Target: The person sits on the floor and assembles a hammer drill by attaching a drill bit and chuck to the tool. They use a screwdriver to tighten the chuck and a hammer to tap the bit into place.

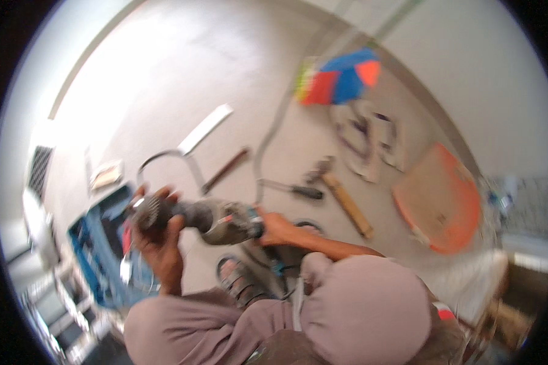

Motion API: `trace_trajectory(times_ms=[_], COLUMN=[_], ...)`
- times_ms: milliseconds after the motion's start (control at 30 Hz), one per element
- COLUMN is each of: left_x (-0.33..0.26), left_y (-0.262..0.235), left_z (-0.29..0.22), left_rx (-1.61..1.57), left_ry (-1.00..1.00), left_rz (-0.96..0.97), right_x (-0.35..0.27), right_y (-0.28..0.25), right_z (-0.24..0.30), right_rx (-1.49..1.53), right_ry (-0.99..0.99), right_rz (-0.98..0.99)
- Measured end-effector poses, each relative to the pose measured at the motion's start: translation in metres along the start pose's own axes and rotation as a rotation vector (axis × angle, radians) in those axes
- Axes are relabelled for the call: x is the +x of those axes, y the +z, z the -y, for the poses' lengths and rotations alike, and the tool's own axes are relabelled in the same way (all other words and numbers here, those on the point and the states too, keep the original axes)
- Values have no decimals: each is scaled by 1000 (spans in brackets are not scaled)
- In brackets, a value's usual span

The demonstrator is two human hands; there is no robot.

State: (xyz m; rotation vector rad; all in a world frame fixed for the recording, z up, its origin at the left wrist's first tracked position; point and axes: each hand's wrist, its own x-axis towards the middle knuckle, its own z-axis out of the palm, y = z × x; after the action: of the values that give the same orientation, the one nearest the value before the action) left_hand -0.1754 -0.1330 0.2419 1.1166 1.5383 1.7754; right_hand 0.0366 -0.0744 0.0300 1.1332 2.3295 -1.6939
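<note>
A grey-green power drill [228,224] lies level across my lap in front of my knees. My right hand [275,229] is wrapped round its rear end, with part of the grip hidden by the fingers. At the drill's left end sits a dark, round toothed hole saw [154,213]. My left hand [163,246] curls round this hole saw, thumb on the near right side and fingers on the far side. The picture is blurred by motion, so the fit between hole saw and drill is unclear.
An open blue tool case [91,243] lies left. Ahead on the floor are a white strip [206,128], a brown bar [226,169], a black-handled tool [307,193], a hammer [347,204] and a cable [273,131]. Flip-flops [354,143], a colourful bag [341,79] and an orange-rimmed pan [438,204] lie right.
</note>
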Motion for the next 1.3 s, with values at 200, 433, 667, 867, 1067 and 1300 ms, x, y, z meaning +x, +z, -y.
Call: trace_trajectory(times_ms=[200,433,667,867,1067,1300], left_x=[-7,-5,4,6,0,1], left_y=[6,-3,14,35,33,30], left_z=[-4,70,52,38,42,27], left_rx=[195,220,-14,70,118,55], left_ry=[31,-105,-129,-116,-167,-256], left_rz=[-8,267,362,288,308,363], right_x=[6,7,-8,-12,3,-1], right_y=[7,-41,-171,-179,-169,-168], right_z=[5,0,143,200,210,226], right_rx=[44,-92,177,51,63,73], right_ry=[-127,-185,-420,-898,-893,-800], right_rz=[-14,123,-3,-101,-14,12])
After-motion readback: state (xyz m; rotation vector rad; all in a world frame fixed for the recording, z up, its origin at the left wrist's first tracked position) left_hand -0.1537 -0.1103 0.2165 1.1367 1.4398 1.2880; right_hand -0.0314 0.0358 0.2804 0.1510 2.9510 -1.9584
